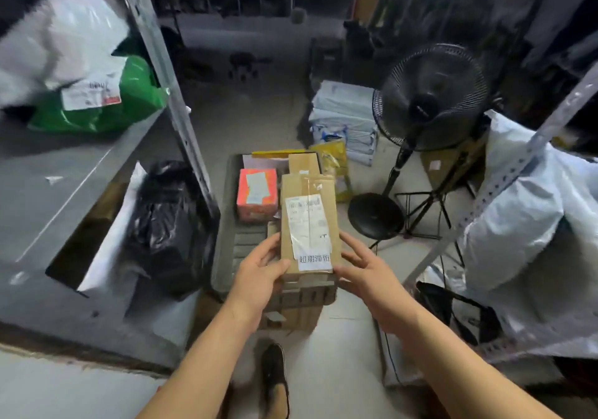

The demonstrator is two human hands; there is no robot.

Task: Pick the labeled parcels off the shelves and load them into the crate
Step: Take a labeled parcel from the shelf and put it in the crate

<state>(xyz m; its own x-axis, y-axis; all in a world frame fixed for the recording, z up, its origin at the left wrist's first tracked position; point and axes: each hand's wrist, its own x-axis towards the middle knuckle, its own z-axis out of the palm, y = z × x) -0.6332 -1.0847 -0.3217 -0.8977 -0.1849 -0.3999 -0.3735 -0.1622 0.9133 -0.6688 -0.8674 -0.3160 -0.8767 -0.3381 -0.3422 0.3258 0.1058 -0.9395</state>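
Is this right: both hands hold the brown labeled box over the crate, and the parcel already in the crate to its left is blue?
Not quite. The head view shows the left hand and right hand holding the brown labeled box over the crate, but the parcel already in the crate to its left is orange-red, not blue.

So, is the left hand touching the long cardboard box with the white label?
Touching. The head view shows the left hand with its thumb and fingers wrapped around the near left edge of the cardboard box, with no gap.
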